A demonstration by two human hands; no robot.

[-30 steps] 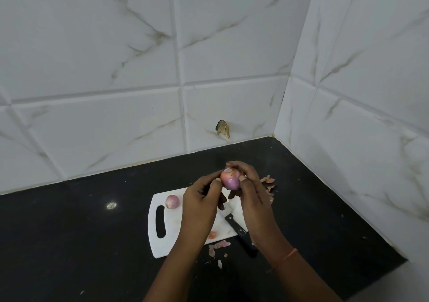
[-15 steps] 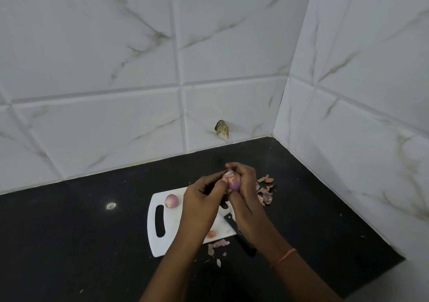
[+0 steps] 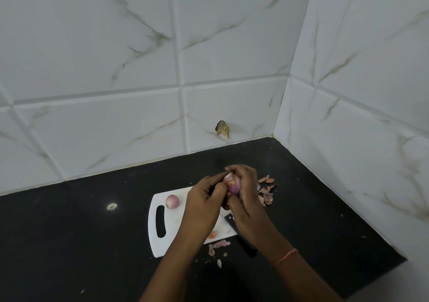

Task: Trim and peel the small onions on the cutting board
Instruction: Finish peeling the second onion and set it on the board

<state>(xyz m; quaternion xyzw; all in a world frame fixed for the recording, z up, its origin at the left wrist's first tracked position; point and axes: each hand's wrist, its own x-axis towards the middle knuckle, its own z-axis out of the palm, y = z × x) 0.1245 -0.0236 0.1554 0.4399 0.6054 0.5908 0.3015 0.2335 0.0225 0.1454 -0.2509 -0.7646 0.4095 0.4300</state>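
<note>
A small purple onion (image 3: 232,184) is held above the white cutting board (image 3: 157,239). My right hand (image 3: 246,195) grips it, fingers curled round its far side. My left hand (image 3: 204,199) pinches at the onion's top with thumb and fingertips. A second small onion (image 3: 172,201) lies on the board's far left corner, near the handle slot. A black-handled knife (image 3: 241,236) lies along the board's right edge, mostly hidden under my right wrist.
Onion skins (image 3: 267,190) are piled on the black counter (image 3: 81,232) right of the board, with more peel scraps (image 3: 218,246) at its near edge. Tiled walls meet in a corner at the back right. The counter's right end (image 3: 401,260) drops off.
My right hand's fingers have closed further round the onion and turned it, and both hands have shifted slightly left. The pile of skins to the right shows more than before.
</note>
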